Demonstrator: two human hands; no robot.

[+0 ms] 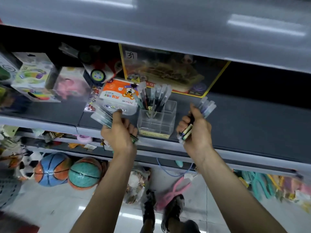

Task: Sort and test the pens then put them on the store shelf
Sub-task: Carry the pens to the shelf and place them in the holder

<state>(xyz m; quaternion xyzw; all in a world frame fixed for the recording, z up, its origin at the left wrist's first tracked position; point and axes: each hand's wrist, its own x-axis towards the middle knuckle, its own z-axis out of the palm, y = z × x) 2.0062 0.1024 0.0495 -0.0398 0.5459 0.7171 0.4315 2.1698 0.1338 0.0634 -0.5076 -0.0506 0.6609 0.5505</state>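
A clear plastic pen holder (157,121) stands on the dark shelf (244,128) near its front edge. Several capped pens (154,96) stick up out of it. My left hand (120,133) grips a bunch of clear-capped pens (101,116), fanned up and to the left, just left of the holder. My right hand (196,130) grips a second bunch of pens (206,106), their caps pointing up and right, just right of the holder. Both bunches are blurred.
An orange and white stationery pack (119,96) leans behind the holder, with toy boxes (33,76) to the left and a yellow-edged box (168,73) behind. An upper shelf (168,27) overhangs. Basketballs (67,170) and hanging goods sit on lower shelves.
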